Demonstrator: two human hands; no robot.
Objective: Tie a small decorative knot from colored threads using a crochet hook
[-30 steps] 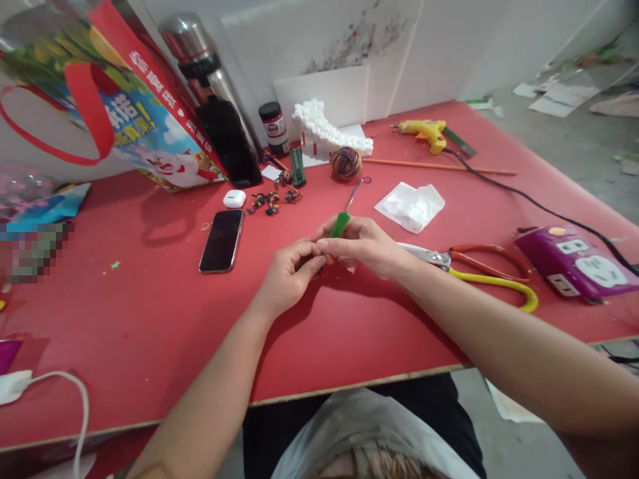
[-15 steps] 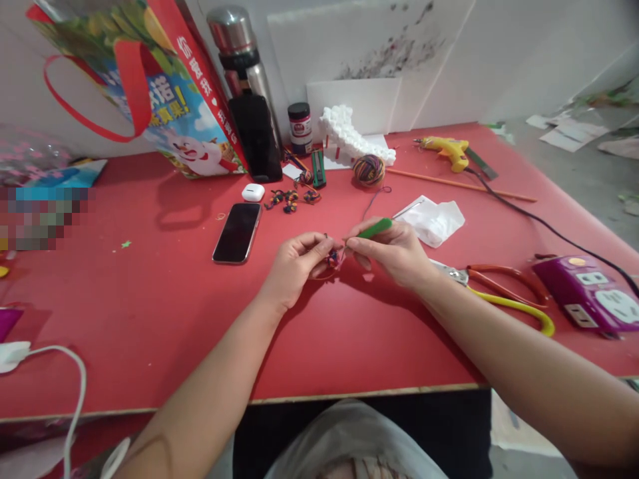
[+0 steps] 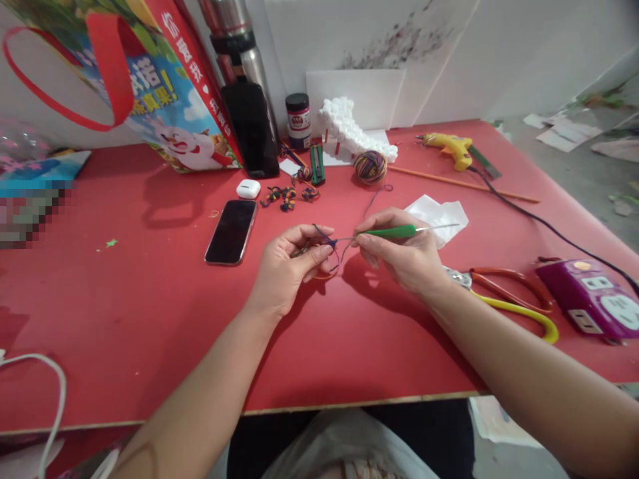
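Observation:
Between thumb and fingers, my left hand pinches a small piece of dark multicoloured crochet work, partly hidden by the fingers. My right hand is closed on a green-handled crochet hook, whose thin metal shaft points away to the right. Its fingertips also pinch the yarn, drawn nearly straight from the left hand's piece. Another loop of yarn hangs below, between the hands. A loose strand runs back to the multicoloured yarn ball behind them.
Left of my hands lie a phone, a white earbud case and several small yarn pieces. On the right are pliers, a purple power socket, a white wrapper and a yellow glue gun.
My right hand has turned the hook so its metal shaft points right, and has moved slightly away from my left hand. The yarn between them is now stretched. The view has shifted a little.

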